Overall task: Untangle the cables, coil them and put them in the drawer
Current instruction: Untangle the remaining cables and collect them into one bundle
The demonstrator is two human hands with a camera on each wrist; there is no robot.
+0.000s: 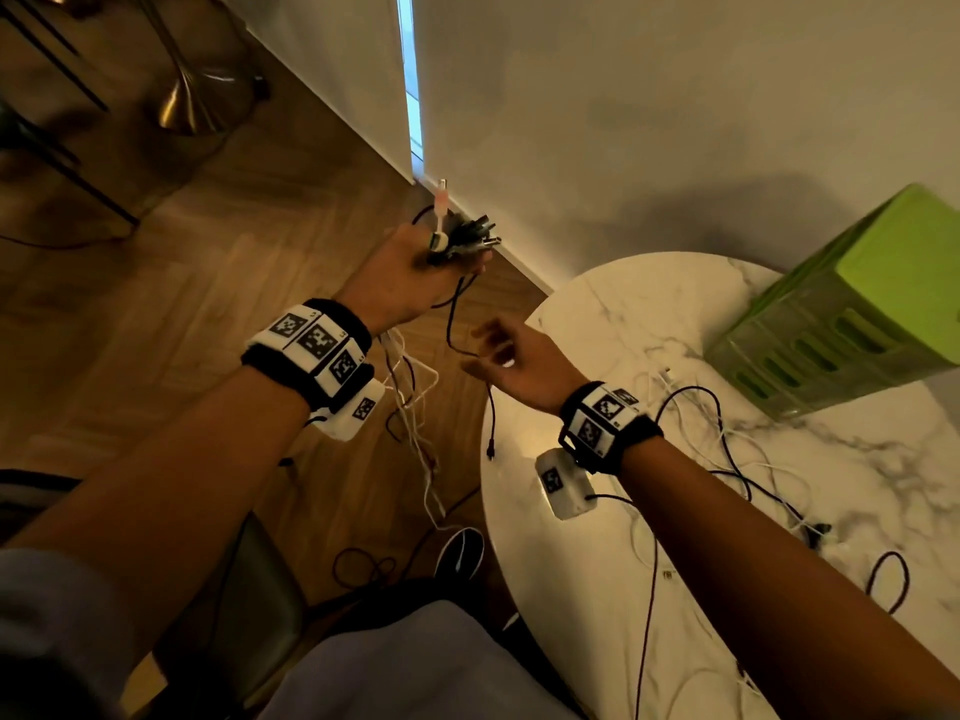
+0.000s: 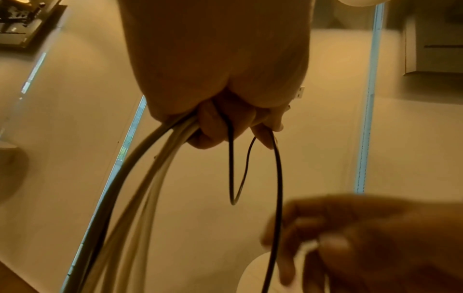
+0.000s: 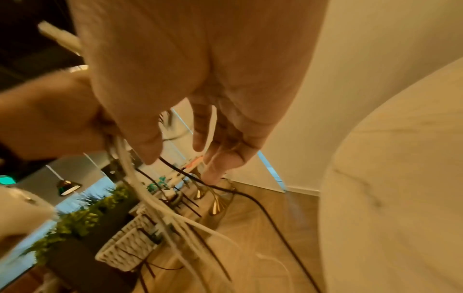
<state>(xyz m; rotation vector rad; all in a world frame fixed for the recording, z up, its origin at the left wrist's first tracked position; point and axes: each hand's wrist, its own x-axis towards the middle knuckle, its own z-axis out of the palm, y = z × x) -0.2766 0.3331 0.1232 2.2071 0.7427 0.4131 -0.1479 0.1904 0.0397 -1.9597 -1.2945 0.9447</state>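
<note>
My left hand [image 1: 415, 275] is raised over the floor left of the table and grips a bundle of cable ends [image 1: 467, 239], the plugs sticking out past the fingers. White and dark cables [image 1: 410, 397] hang down from this fist [image 2: 225, 119]. One black cable [image 1: 454, 324] loops from it toward my right hand [image 1: 498, 353], whose fingers are relaxed and blurred beside the cable. In the right wrist view the straight fingers [image 3: 213, 158] point down with the black cable [image 3: 263, 208] running past them. More loose cables [image 1: 727, 449] lie on the marble table [image 1: 623, 304]. The green drawer unit [image 1: 857, 314] stands at its far right.
Wooden floor lies on the left, with a brass lamp base [image 1: 197, 96] at the back. A dark shoe [image 1: 460, 553] and a black cable loop [image 1: 363, 566] sit on the floor near the table edge. A white wicker basket [image 3: 130, 243] shows in the right wrist view.
</note>
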